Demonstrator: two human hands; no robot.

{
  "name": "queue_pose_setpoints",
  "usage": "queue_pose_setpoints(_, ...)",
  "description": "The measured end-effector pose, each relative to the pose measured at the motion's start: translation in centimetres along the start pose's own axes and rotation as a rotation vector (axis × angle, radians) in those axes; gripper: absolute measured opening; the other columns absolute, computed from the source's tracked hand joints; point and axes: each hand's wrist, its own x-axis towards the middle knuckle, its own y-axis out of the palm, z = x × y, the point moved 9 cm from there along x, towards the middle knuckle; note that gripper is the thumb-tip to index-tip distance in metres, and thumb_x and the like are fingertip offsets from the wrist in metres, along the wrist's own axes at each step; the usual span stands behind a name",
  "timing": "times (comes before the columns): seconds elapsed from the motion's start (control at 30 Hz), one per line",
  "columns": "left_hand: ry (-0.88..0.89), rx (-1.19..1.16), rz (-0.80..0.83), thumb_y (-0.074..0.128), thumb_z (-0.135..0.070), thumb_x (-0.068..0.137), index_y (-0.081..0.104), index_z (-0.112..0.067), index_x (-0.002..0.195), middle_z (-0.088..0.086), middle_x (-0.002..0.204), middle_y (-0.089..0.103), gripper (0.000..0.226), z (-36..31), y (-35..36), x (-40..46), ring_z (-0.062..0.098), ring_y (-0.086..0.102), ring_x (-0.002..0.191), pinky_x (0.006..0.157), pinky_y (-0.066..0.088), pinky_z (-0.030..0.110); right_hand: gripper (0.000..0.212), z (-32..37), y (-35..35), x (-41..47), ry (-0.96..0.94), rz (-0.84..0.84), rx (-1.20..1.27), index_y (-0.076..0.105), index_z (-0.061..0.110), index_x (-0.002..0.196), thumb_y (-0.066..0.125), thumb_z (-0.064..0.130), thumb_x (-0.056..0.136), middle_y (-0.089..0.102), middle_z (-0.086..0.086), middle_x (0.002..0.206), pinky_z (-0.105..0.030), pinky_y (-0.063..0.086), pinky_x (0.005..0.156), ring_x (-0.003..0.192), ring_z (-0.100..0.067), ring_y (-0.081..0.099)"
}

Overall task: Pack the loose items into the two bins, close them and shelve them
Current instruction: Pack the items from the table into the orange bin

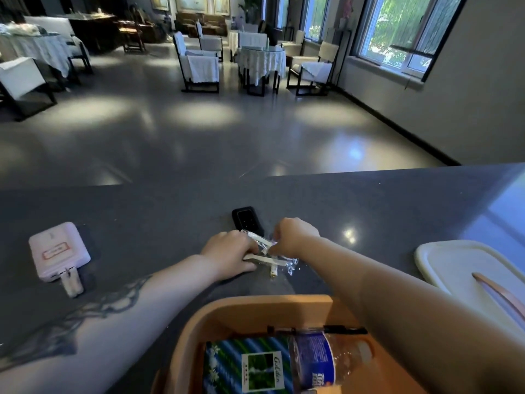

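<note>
An open tan bin [255,308] stands at the counter's near edge, holding a blue-green packet [244,365], a plastic water bottle [321,359] and a black pen [341,329]. Beyond it, both hands meet over a small pile of clear-wrapped white items [272,258] on the dark counter. My left hand [227,251] presses down on the wrappers' left end. My right hand [295,233] pinches their right end. A small black device [246,221] lies just behind the hands.
A white power bank [58,250] with a short cable lies on the left of the counter [397,209]. A white bin lid [460,268] with a tan handle rests at the right. Past the counter's far edge is a floor with covered chairs and tables.
</note>
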Motion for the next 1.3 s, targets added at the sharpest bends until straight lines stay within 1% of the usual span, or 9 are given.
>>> queue_pose_setpoints(0.17, 0.083, 0.031, -0.141, 0.057, -0.042, 0.085, 0.068, -0.031, 0.096, -0.009, 0.103, 0.063, 0.019, -0.8, 0.2, -0.2, 0.017, 0.055, 0.105, 0.084, 0.042, 0.032, 0.017, -0.6, 0.7, 0.8, 0.017, -0.052, -0.06, 0.055, 0.019, 0.075, 0.068, 0.029, 0.077, 0.053, 0.003, 0.07, -0.023, 0.036, 0.05, 0.058, -0.018, 0.05)
queue_pose_setpoints(0.37, 0.066, -0.032, -0.257, 0.058, -0.039, 0.086, 0.071, -0.026, 0.09, -0.005, 0.096, 0.065, 0.019, -1.1, -3.7, -2.6, 0.021, 0.061, 0.094, 0.074, 0.045, 0.032, 0.016, -1.3, -3.4, -2.0, 0.063, -0.164, 0.153, 0.068, 0.013, 0.079, 0.072, 0.028, 0.074, 0.06, -0.004, 0.073, -0.026, 0.045, 0.061, 0.072, -0.026, 0.061)
queue_pose_setpoints(0.47, -0.068, -0.19, -0.4, 0.064, -0.034, 0.085, 0.072, -0.024, 0.085, -0.003, 0.083, 0.063, 0.012, 0.4, -8.0, -5.7, 0.022, 0.061, 0.083, 0.067, 0.048, 0.035, 0.023, -3.0, -9.2, -7.4, 0.035, -0.383, 0.37, 0.056, 0.017, 0.053, 0.068, 0.022, 0.072, 0.051, 0.006, 0.053, -0.023, 0.038, 0.05, 0.058, -0.018, 0.05)
queue_pose_setpoints(0.57, -0.122, -0.379, -0.567, 0.069, -0.032, 0.082, 0.071, -0.028, 0.079, -0.005, 0.075, 0.064, 0.006, 0.3, -12.0, -10.1, 0.019, 0.061, 0.073, 0.066, 0.049, 0.036, 0.017, -5.4, -12.4, -15.5, -0.012, -0.574, 0.595, 0.065, 0.026, 0.056, 0.075, 0.026, 0.07, 0.06, 0.012, 0.053, -0.015, 0.039, 0.051, 0.054, 0.0, 0.054)
queue_pose_setpoints(0.63, -0.162, -0.52, -0.653, 0.07, -0.037, 0.08, 0.068, -0.035, 0.073, -0.01, 0.069, 0.066, 0.008, -0.7, -13.4, -13.6, 0.006, 0.061, 0.068, 0.062, 0.047, 0.027, 0.012, -6.6, -11.1, -20.4, -0.027, -0.576, 0.732, 0.069, 0.026, 0.061, 0.078, 0.028, 0.069, 0.065, 0.01, 0.057, -0.015, 0.044, 0.053, 0.053, 0.001, 0.056)
queue_pose_setpoints(0.7, -0.188, -0.676, -0.701, 0.07, -0.042, 0.077, 0.068, -0.04, 0.077, -0.018, 0.07, 0.068, 0.003, -2.3, -13.5, -16.7, -0.002, 0.061, 0.063, 0.054, 0.044, 0.014, 0.012, -7.3, -7.9, -24.1, 0.004, -0.471, 0.785, 0.071, 0.022, 0.065, 0.079, 0.029, 0.07, 0.067, 0.004, 0.061, -0.027, 0.05, 0.055, 0.056, -0.007, 0.061)
queue_pose_setpoints(0.9, -0.213, -0.9, -0.64, 0.077, -0.029, 0.073, 0.071, -0.036, 0.072, -0.014, 0.069, 0.068, 0.01, -6.8, -9.9, -20.5, 0.0, 0.059, 0.059, 0.052, 0.041, 0.005, 0.015, -7.6, -1.4, -29.4, 0.088, -0.292, 0.534, 0.066, 0.03, 0.063, 0.075, 0.032, 0.075, 0.066, 0.021, 0.068, -0.015, 0.046, 0.056, 0.063, 0.003, 0.06)
queue_pose_setpoints(1.07, -0.277, -0.942, -0.771, 0.074, -0.027, 0.077, 0.07, -0.035, 0.076, -0.017, 0.076, 0.069, 0.009, -5.3, -10.1, -23.1, -0.002, 0.062, 0.066, 0.056, 0.041, 0.002, 0.013, -5.0, -2.5, -28.2, 0.028, -0.306, 0.344, 0.064, 0.034, 0.07, 0.07, 0.04, 0.078, 0.064, 0.015, 0.066, -0.015, 0.043, 0.055, 0.063, 0.001, 0.059)
queue_pose_setpoints(1.3, -0.328, -0.836, -0.792, 0.068, -0.043, 0.078, 0.068, -0.045, 0.089, -0.023, 0.084, 0.068, 0.011, -2.9, -10.2, -25.4, -0.003, 0.063, 0.078, 0.063, 0.045, 0.02, 0.015, 5.6, -4.6, -23.4, -0.269, -0.351, -0.012, 0.069, 0.021, 0.094, 0.057, 0.025, 0.087, 0.065, 0.003, 0.094, -0.034, 0.055, 0.07, 0.086, -0.02, 0.062)
